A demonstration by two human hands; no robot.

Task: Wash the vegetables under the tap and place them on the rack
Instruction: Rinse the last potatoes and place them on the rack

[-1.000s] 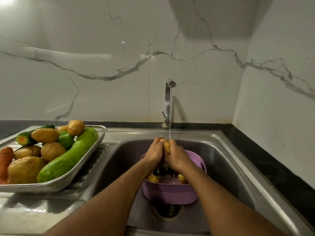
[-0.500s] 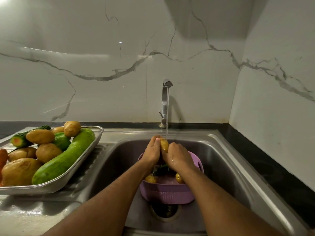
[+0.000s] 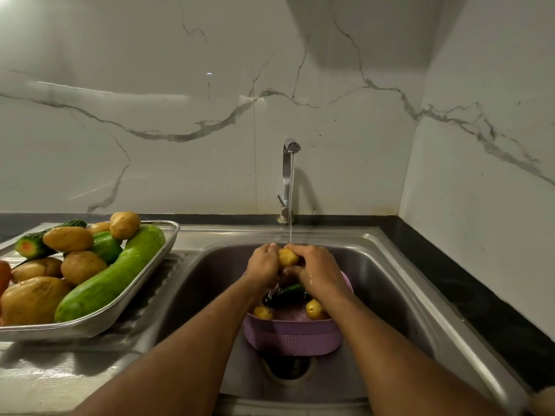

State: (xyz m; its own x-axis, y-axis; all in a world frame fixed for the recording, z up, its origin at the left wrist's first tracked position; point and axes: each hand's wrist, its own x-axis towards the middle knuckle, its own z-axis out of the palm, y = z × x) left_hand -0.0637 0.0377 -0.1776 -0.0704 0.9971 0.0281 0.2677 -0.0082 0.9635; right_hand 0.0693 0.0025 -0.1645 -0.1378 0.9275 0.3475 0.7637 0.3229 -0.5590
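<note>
Currently I note both hands, left hand and right hand, cupped around one potato under the tap stream, above the purple basket; washing step; next, I judge, transfer to the rack left of the tap

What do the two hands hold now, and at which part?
A small potato, gripped at its sides by the left hand and right hand.

Veined marble walls (glossy), black countertop
</note>
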